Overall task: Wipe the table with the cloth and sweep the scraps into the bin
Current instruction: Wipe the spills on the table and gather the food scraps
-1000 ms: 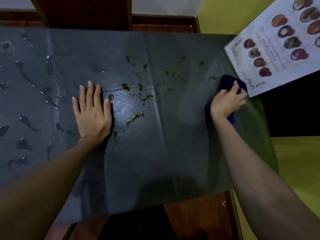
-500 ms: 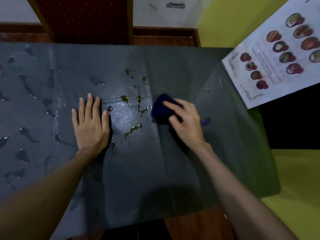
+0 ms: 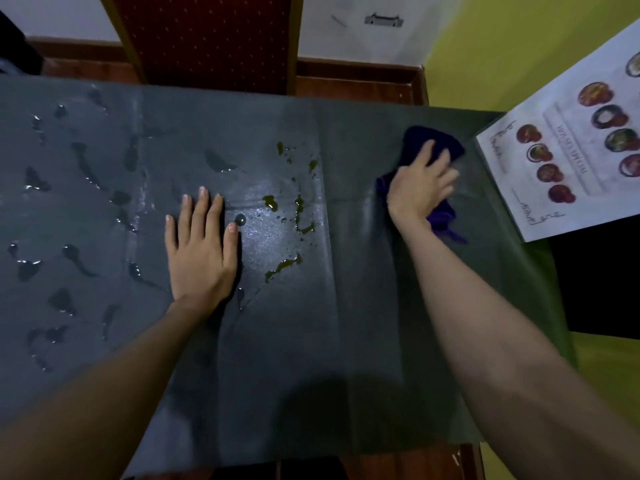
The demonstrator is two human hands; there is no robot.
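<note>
Two bare hands rest on the table, which is covered by a dark grey, creased sheet that hangs past the wooden edge at the near side. The left hand lies flat and released, palm down, fingers straight and close together, pressing on the sheet left of centre and gripping nothing. Just beside its little finger sits a round dark droplet, and to the right of that a scatter of olive-green liquid smears spreads across a shiny wet patch, reaching toward a vertical crease in the sheet. Further left, many clear water drops and streaks dot the sheet, well apart from the cloth. The right hand presses down on a crumpled dark blue cloth near the table's far right side, fingers spread over the fabric and grasping it against the sheet; cloth shows beyond the fingertips and below the wrist. Near the cloth, at the right edge, lies a white laminated menu card printed with pictures of dishes, tilted and overhanging the table. Beyond the far edge stands a dark red patterned panel against a white wall.
</note>
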